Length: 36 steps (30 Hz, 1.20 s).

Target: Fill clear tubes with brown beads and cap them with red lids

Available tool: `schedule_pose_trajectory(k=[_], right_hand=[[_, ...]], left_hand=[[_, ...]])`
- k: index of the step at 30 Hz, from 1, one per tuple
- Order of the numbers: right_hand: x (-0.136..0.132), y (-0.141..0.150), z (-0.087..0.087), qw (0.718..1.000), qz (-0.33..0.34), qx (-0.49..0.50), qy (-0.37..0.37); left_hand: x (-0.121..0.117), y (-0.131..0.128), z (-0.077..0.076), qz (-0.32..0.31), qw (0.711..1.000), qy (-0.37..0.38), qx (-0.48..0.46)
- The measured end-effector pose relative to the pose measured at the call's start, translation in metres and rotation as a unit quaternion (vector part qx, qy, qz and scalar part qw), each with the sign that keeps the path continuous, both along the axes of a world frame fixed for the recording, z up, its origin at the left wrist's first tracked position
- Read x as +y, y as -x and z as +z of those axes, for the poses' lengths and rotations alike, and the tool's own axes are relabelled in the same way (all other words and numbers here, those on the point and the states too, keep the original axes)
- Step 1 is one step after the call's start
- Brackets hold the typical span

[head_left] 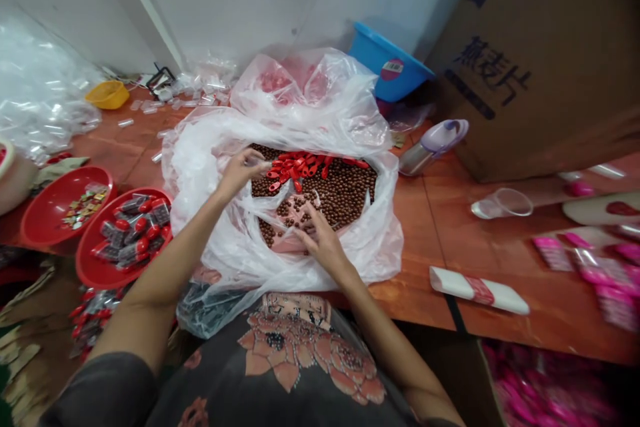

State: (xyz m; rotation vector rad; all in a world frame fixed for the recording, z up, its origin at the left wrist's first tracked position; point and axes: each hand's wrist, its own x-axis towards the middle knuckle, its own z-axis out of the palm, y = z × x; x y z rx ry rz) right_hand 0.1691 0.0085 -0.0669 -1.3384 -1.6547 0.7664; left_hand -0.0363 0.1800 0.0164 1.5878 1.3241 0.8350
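The left hand point(243, 172) was partly closed at the left edge of the heap, its fingertips point(255, 160) pinched together; whether they had hold of something small, I could not tell. The right hand point(320, 235) lay half open, curled down among the brown beads point(343, 190), which sat with a cluster of red plastic pieces point(297, 167) in a clear plastic bag point(200, 213). To the left stood a red tray point(83, 260) of wrapped packets point(133, 230). Shallow, low finger movements seemed best here, keeping the loose beads inside the bag's slippery folds.
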Motion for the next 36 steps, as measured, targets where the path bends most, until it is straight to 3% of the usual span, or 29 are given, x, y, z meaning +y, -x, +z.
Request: schedule_pose_trajectory(k=[2,4,7,9,13,21,25,28,32,36], right_hand=[[0.005,0.004,0.005,0.994,-0.036,0.102,0.032],[0.008,0.003,0.007,0.98,-0.069,0.178,0.057],[0.007,-0.012,0.003,0.964,-0.105,0.223,0.094],[0.004,-0.027,-0.002,0.958,-0.125,0.231,0.111],[0.002,-0.06,-0.011,0.955,-0.174,0.21,0.119],[0.016,-0.103,-0.01,0.965,-0.196,0.151,0.09],[0.017,-0.106,-0.016,0.969,-0.197,0.125,0.08],[0.016,-0.106,-0.02,0.971,-0.195,0.117,0.08],[0.016,-0.106,-0.023,0.967,-0.205,0.125,0.081],[0.016,-0.105,-0.025,0.965,-0.213,0.131,0.081]], left_hand=[[-0.035,-0.026,-0.006,-0.063,0.992,0.072,-0.086],[-0.063,-0.047,-0.019,-0.113,0.978,0.134,-0.114],[-0.079,-0.065,-0.044,-0.188,0.956,0.197,-0.111],[-0.074,-0.073,-0.06,-0.2,0.961,0.179,-0.067],[-0.05,-0.095,-0.08,-0.133,0.981,0.129,0.055],[-0.017,-0.143,-0.081,-0.066,0.981,0.176,0.056],[0.002,-0.163,-0.088,-0.049,0.987,0.134,0.079],[0.01,-0.177,-0.095,-0.041,0.992,0.058,0.105],[0.01,-0.19,-0.104,-0.02,0.997,-0.037,0.067],[0.005,-0.193,-0.115,-0.006,0.999,0.011,-0.037]])
